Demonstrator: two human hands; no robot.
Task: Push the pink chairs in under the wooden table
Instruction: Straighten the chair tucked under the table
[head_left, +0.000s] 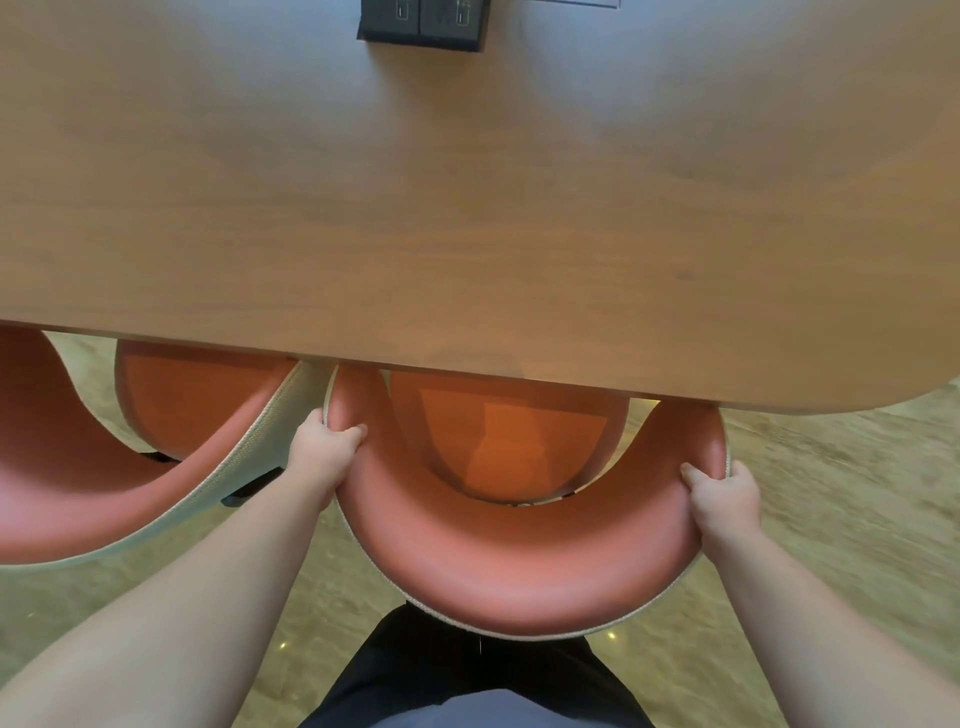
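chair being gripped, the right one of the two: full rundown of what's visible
The gripped chair has a curved pink backrest, smooth like leather or vinyl, with a pale woven outer shell showing at its rim. Its rounded orange-pink seat sits partly under the wooden table edge; the armrest tips reach that edge. The left hand grips the left side, the right hand the right. Base mostly hidden. A second pink chair stands close on its left; contact unclear.

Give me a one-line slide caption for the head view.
Both hands, left and right, grip a pink chair partly under the wooden table.
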